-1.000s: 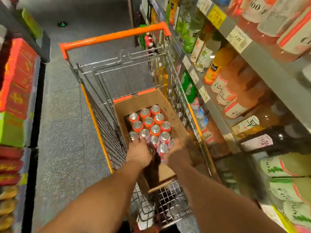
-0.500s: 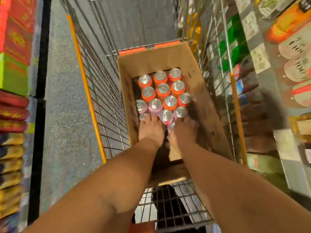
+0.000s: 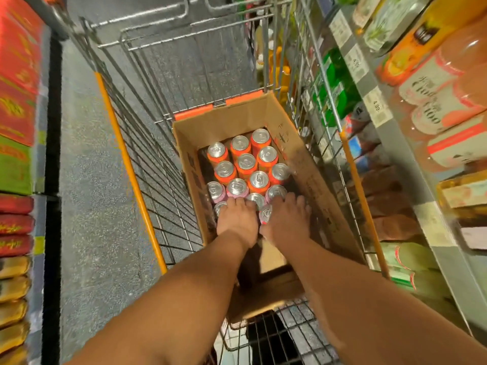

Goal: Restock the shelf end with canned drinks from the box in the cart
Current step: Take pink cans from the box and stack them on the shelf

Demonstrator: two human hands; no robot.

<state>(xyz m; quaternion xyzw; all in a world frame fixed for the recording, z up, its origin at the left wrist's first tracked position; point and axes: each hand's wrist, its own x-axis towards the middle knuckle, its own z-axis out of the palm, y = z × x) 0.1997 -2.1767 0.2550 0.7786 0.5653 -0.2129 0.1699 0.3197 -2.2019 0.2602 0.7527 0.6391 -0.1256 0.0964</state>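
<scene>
Resting inside the box (image 3: 313, 164), left hand (image 3: 237, 219) and right hand (image 3: 287, 222) are being laid, fingers spread, on the nearest pink cans (image 3: 237, 187), orange cans (image 3: 246, 164) behind.

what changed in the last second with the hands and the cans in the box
Both hands pushed further down into the box: the left hand and right hand now lie over the nearest pink cans, fingers spread across the tops. Whether either has a can gripped cannot be told. The view tipped down from the aisle into the cart. No can has left the box; the orange cans stand as before.
</scene>
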